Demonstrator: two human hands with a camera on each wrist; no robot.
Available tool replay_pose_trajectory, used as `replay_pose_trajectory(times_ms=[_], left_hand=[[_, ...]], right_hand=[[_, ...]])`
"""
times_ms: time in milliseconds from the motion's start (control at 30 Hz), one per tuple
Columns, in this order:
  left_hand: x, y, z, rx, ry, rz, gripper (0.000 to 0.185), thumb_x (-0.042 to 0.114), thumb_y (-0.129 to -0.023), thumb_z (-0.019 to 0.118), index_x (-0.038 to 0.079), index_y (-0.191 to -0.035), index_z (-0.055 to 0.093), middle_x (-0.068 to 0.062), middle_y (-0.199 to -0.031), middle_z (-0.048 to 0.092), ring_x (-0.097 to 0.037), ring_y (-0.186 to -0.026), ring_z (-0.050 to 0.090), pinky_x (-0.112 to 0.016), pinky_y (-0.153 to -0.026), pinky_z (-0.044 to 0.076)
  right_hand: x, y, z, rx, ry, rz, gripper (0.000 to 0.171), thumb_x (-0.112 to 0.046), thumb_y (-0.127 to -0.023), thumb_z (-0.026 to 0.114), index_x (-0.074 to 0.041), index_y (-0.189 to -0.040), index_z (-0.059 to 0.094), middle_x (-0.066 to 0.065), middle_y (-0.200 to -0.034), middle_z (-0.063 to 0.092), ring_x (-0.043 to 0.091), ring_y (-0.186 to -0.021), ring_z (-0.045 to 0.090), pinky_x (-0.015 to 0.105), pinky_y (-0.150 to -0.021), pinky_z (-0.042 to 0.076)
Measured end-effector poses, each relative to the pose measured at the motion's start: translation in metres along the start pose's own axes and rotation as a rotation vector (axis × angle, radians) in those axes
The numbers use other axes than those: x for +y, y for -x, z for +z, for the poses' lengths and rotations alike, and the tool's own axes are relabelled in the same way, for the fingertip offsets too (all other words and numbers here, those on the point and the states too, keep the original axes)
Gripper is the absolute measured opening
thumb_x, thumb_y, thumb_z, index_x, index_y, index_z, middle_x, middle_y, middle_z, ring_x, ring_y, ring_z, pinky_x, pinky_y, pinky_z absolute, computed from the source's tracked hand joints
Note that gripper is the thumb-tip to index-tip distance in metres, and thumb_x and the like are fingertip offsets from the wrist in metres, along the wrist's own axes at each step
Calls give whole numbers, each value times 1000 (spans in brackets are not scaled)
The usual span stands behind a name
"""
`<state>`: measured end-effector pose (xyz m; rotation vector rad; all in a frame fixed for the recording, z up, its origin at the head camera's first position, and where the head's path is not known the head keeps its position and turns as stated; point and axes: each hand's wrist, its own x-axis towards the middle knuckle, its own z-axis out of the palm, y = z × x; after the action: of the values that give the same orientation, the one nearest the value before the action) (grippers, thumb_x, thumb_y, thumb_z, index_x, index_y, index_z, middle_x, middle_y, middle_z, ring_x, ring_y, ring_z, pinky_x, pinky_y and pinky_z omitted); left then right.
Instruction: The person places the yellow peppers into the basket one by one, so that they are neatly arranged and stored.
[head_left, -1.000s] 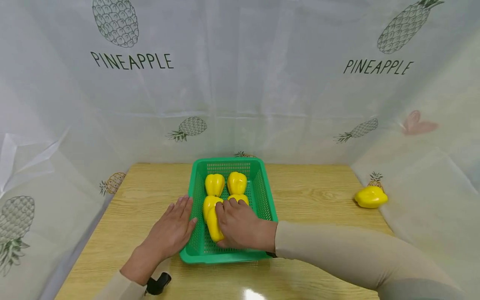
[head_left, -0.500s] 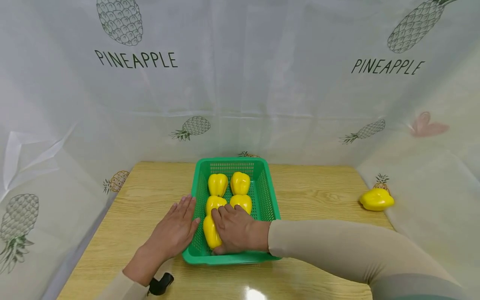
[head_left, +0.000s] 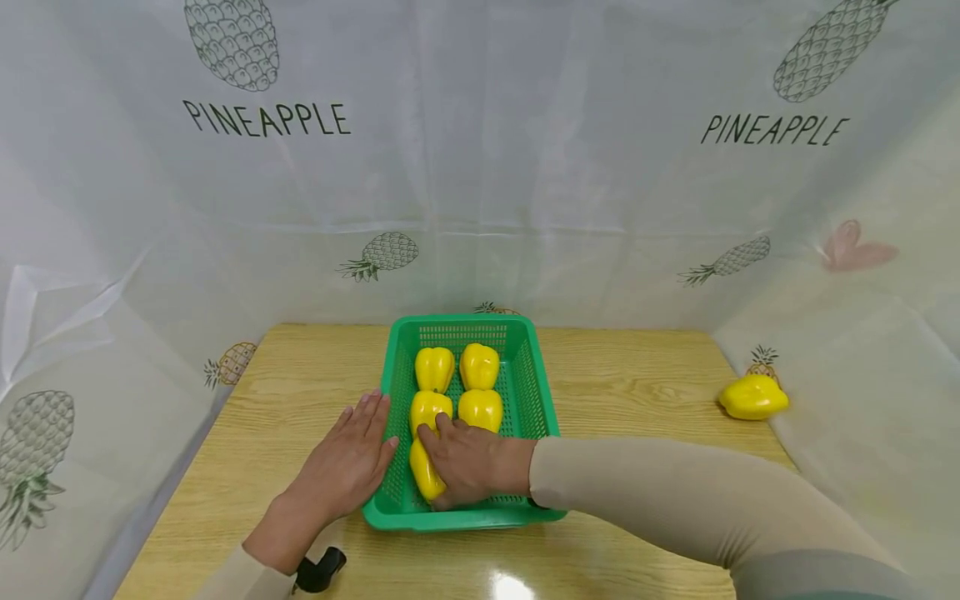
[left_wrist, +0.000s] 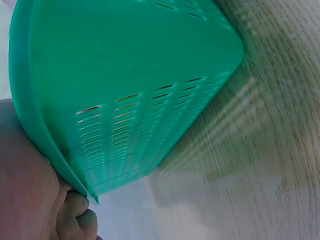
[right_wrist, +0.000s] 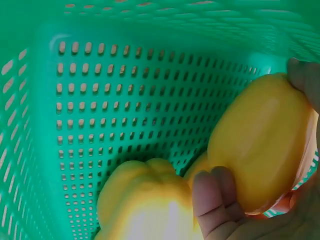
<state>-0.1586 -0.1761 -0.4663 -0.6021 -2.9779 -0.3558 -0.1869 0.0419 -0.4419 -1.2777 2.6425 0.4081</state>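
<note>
A green slotted basket (head_left: 545, 408) stands in the middle of the wooden table (head_left: 637, 392). Four yellow peppers sit in two rows at its far end, the nearest left one (head_left: 429, 408) touching my fingers. My right hand (head_left: 459, 460) reaches into the near end and grips a fifth yellow pepper (head_left: 423, 472) lying on its side. The right wrist view shows that pepper (right_wrist: 260, 155) held between fingers (right_wrist: 212, 200) and thumb, with another pepper (right_wrist: 145, 200) beside it. My left hand (head_left: 351, 454) lies flat on the table, fingers pressed against the basket's left wall (left_wrist: 125, 75).
One more yellow pepper (head_left: 752, 397) lies alone at the table's right edge, against the plastic curtain. The pineapple-printed curtain (head_left: 480, 208) closes in the back and both sides. Bare wood lies either side of the basket.
My right hand has drawn back slightly toward the basket's near end with the pepper, uncovering the second-row right pepper. The left hand has stayed against the basket.
</note>
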Motion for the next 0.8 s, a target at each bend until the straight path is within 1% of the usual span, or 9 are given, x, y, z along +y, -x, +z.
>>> replay_pose_trajectory(times_ms=[67, 167, 267, 433, 500, 567, 633, 733, 800], left_hand=[[0, 0, 0, 0, 2, 0, 63, 29, -112, 53, -11, -158, 37, -30, -165, 37, -44, -155, 36, -62, -124, 34], [1, 0, 0, 4, 5, 2, 63, 28, -112, 53, -11, -158, 37, -30, -165, 38, -44, -154, 37, -62, -124, 34], [1, 0, 0, 7, 1, 3, 63, 28, -112, 53, -11, -158, 37, -30, -164, 38, -44, -154, 37, -61, -124, 35], [2, 0, 0, 7, 6, 4, 63, 29, -112, 53, -11, -158, 37, -30, -165, 38, -44, -154, 37, -61, -124, 34], [2, 0, 0, 7, 10, 3, 63, 29, -112, 52, -11, -158, 37, -30, -165, 37, -43, -154, 37, -61, -124, 34], [2, 0, 1, 6, 9, 2, 63, 29, -112, 52, -11, -158, 37, -29, -165, 37, -43, -154, 37, -61, -124, 34], [2, 0, 1, 5, 6, 1, 63, 29, -112, 53, -11, -158, 37, -29, -165, 37, -43, -154, 37, -61, -124, 34], [1, 0, 0, 2, 2, -3, 63, 29, -112, 53, -11, -158, 37, -29, -165, 37, -44, -154, 37, -61, -124, 34], [1, 0, 0, 0, 2, -5, 63, 29, -112, 52, -10, -159, 37, -29, -165, 37, -44, -155, 36, -61, -124, 34]], right_hand=[[-1, -2, 0, 12, -13, 0, 82, -69, -88, 71, -12, -141, 46, 6, -114, 54, 10, -86, 56, 18, -84, 53], [-1, -4, 0, 16, -27, -1, 76, -64, -86, 77, -15, -136, 48, 5, -115, 53, 11, -86, 54, 18, -83, 50], [-2, -5, -2, 4, -46, -5, 72, -57, -85, 81, -16, -135, 49, 5, -120, 52, 13, -91, 54, 19, -84, 50], [-3, -4, -7, -74, -100, -16, 67, -39, -87, 84, -18, -138, 46, 5, -131, 49, 15, -95, 54, 19, -83, 52], [-3, -3, -8, -90, -89, -38, 64, -35, -88, 83, -17, -138, 47, 4, -130, 49, 15, -95, 54, 19, -84, 53], [-2, -2, -7, -78, -13, -67, 60, -37, -90, 81, -17, -136, 48, 2, -125, 51, 14, -95, 54, 18, -85, 52], [-1, -2, -5, -47, 96, -75, 58, -48, -90, 77, -17, -131, 50, 0, -117, 52, 12, -93, 54, 17, -82, 52], [0, -2, 0, -5, 238, -48, 68, -71, -87, 70, -19, -125, 52, -2, -107, 53, 11, -91, 54, 19, -77, 54], [2, -2, 2, -2, 265, -23, 75, -80, -84, 66, -19, -124, 51, -3, -105, 55, 11, -90, 56, 22, -74, 56]])
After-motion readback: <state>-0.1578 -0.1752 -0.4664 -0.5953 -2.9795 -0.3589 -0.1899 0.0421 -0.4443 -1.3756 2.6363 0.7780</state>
